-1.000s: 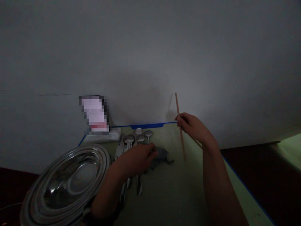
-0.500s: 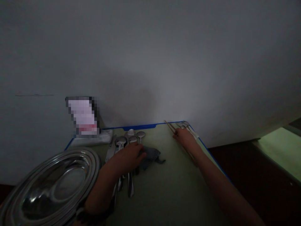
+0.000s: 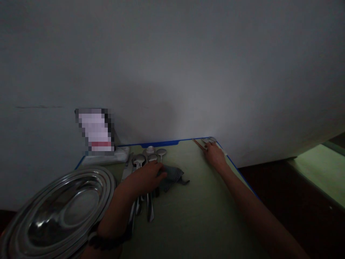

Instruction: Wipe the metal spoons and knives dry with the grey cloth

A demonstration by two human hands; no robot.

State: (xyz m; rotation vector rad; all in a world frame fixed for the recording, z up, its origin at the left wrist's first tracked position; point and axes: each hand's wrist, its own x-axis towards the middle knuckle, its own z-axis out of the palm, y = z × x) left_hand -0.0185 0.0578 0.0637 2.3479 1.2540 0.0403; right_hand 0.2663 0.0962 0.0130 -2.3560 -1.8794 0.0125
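Observation:
My left hand (image 3: 147, 176) is closed on a dark patterned cloth (image 3: 174, 174), which spreads out to the right of the fingers. Under and around that hand lie several metal spoons (image 3: 161, 152) and other cutlery, their handles (image 3: 150, 208) pointing toward me. At the far right corner of the table, my right hand (image 3: 215, 156) grips thin wooden chopsticks (image 3: 198, 144), held low over the tabletop. Just beyond its fingers, more metal cutlery (image 3: 211, 139) lies partly hidden.
A stack of oval steel trays (image 3: 107, 180) stands at the left. Behind it, a blurred-out phone-like screen (image 3: 95, 131) leans on a white packet (image 3: 121, 155). The blue-edged table (image 3: 183, 216) meets a grey wall (image 3: 172, 72). A pale green surface (image 3: 320, 169) is off to the right.
My right hand has moved slightly forward and right with the chopsticks, closer to the cutlery in the corner. The left hand has stayed nearly still on the cloth.

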